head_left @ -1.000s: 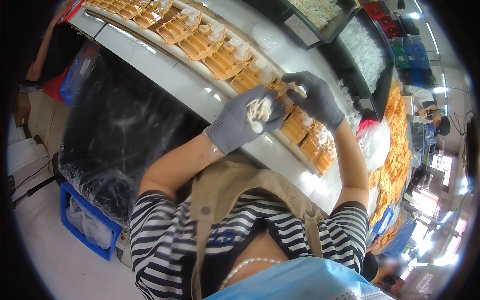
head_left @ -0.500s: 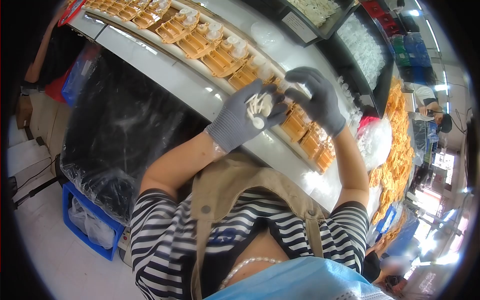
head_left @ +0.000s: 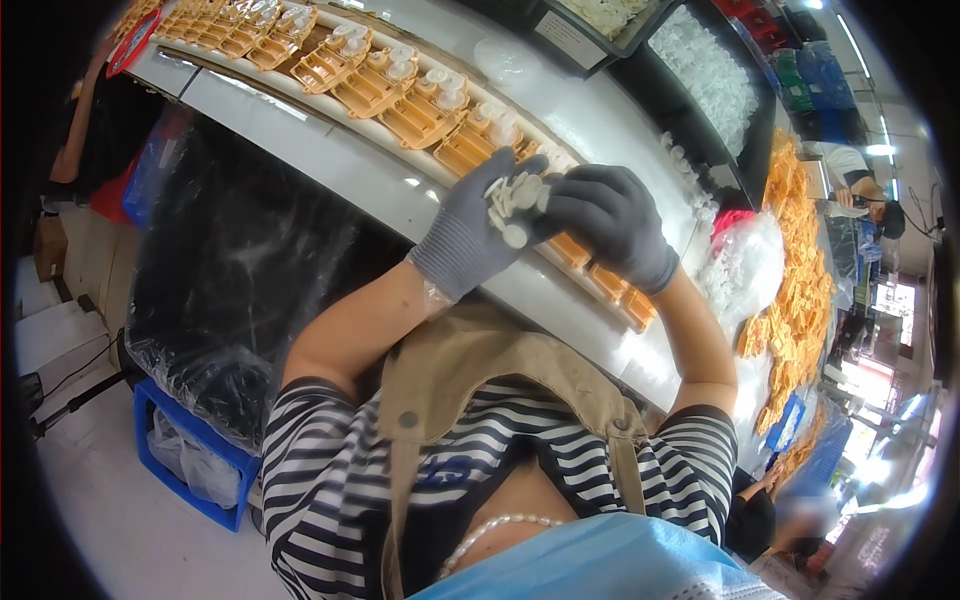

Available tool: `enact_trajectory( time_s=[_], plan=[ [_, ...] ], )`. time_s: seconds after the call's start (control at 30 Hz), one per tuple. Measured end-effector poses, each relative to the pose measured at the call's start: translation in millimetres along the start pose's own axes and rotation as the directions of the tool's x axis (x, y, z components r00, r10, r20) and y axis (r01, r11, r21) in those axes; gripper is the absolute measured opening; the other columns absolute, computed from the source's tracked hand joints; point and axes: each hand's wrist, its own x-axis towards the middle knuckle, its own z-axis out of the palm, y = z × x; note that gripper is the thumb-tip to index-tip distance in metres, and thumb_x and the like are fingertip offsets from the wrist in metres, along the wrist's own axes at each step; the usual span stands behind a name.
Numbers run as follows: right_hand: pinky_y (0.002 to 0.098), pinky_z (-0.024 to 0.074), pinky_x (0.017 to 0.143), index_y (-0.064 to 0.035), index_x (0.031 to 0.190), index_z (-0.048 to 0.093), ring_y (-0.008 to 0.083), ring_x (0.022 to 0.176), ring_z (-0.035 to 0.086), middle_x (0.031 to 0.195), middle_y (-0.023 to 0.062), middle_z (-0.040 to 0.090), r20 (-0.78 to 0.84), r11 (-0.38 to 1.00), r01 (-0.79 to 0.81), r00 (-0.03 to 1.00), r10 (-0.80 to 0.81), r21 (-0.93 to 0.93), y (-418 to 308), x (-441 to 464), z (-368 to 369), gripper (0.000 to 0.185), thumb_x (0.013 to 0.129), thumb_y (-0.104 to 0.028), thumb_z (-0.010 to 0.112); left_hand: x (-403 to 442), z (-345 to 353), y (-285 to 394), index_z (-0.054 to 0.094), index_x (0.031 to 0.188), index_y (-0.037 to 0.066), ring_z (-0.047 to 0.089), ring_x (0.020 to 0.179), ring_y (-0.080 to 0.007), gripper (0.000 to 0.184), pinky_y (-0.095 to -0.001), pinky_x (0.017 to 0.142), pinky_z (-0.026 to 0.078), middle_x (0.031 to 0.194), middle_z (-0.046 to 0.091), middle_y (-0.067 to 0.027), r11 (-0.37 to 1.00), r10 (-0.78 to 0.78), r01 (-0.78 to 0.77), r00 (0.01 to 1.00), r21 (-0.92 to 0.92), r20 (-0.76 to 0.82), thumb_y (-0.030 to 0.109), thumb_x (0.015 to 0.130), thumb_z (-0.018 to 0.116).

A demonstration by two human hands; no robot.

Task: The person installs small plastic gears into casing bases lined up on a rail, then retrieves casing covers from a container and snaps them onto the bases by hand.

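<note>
My left hand (head_left: pixel 475 225), in a grey glove, is cupped palm up around a small pile of white plastic pieces (head_left: pixel 517 200), some round and flat, some like short stems. My right hand (head_left: pixel 605 215), also gloved in grey, meets it from the right. Its fingers are bent together at the edge of the pile, pinching a small white piece. The right fingertips are partly hidden. Beneath and beyond both hands runs a row of orange plastic housings (head_left: pixel 420 112), several with clear round parts (head_left: pixel 452 92) fitted at their far ends.
A black bin of clear parts (head_left: pixel 705 75) and a labelled tray (head_left: pixel 580 35) stand beyond the row. At right lie a filled clear bag (head_left: pixel 745 265) and a heap of orange parts (head_left: pixel 795 290). A blue crate (head_left: pixel 195 455) sits on the floor; other people work nearby.
My right hand has moved left and closed its fingers at the white pieces in my left palm. The row of housings appears shifted slightly up and left in view.
</note>
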Motion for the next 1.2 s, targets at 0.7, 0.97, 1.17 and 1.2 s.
enact_trajectory(
  time_s=[0.7,0.97,1.17,1.2],
  plan=[
    [0.0310,0.0502,0.082,-0.0075,0.101,0.065,0.0208,0.086,0.063,0.096,0.0086,0.066,0.245,0.672,-0.655,0.754,0.609,0.345,18,-49,-24,0.026,0.076,-0.011,0.072,-3,-4,-23,0.045,0.128,-0.006,0.054,0.117,-0.0306,0.047,-0.0471,0.104,0.045,0.123,0.055,-0.0210,0.976,-0.169,0.186,0.975,0.115,-0.141,0.031,0.100,0.046],
    [0.0323,0.0504,0.082,-0.0087,0.102,0.066,0.0221,0.090,0.063,0.100,0.0085,0.066,0.267,0.697,-0.670,0.742,0.615,0.257,32,-46,-6,0.025,0.077,-0.011,0.071,-5,-6,-23,0.045,0.129,-0.006,0.056,0.116,-0.0312,0.049,-0.0470,0.102,0.047,0.123,0.055,-0.0215,0.972,-0.118,0.139,0.986,0.188,-0.122,0.032,0.098,0.050],
    [0.0346,0.0502,0.083,-0.0100,0.102,0.067,0.0253,0.091,0.062,0.099,0.0086,0.067,0.264,0.761,-0.617,0.782,0.565,0.200,35,-45,-3,0.027,0.075,-0.011,0.071,0,-7,-23,0.047,0.127,-0.006,0.057,0.114,-0.0308,0.048,-0.0460,0.101,0.047,0.121,0.057,-0.0208,0.978,-0.145,0.169,0.972,0.124,-0.182,0.032,0.098,0.050],
    [0.0350,0.0501,0.083,-0.0103,0.102,0.067,0.0259,0.091,0.062,0.099,0.0087,0.067,0.252,0.779,-0.595,0.799,0.547,0.197,36,-45,-3,0.028,0.074,-0.011,0.072,-1,-6,-23,0.047,0.127,-0.006,0.057,0.114,-0.0308,0.048,-0.0461,0.101,0.047,0.121,0.057,-0.0208,0.978,-0.151,0.173,0.971,0.115,-0.183,0.032,0.098,0.050]
  ],
)
